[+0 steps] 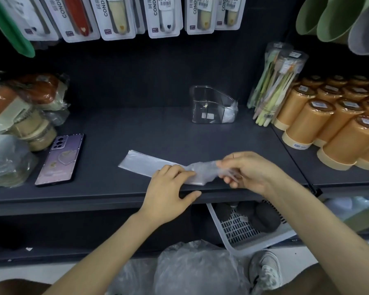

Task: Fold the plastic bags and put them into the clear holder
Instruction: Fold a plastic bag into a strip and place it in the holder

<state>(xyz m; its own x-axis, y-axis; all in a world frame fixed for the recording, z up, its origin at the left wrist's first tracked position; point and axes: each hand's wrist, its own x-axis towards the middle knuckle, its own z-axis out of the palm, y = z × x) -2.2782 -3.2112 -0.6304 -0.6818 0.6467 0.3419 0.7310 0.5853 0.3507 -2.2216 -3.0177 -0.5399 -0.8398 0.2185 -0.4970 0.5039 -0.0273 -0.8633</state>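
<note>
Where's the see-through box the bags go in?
In the head view, the clear plastic holder stands toward the back of the dark shelf, right of centre, just left of the clear tubes of pastel utensils.

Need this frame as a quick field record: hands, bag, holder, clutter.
left hand: presses the plastic bag onto the shelf, thumb at the front edge
right hand: pinches the bag's crumpled right end
bag shape: long flat strip, left end lying free
clear holder: upright at the back of the shelf, apart from both hands
holder contents: a folded bag in its right part
clutter: phone at left, orange canisters at right
task state: this bag not yet in the holder
</note>
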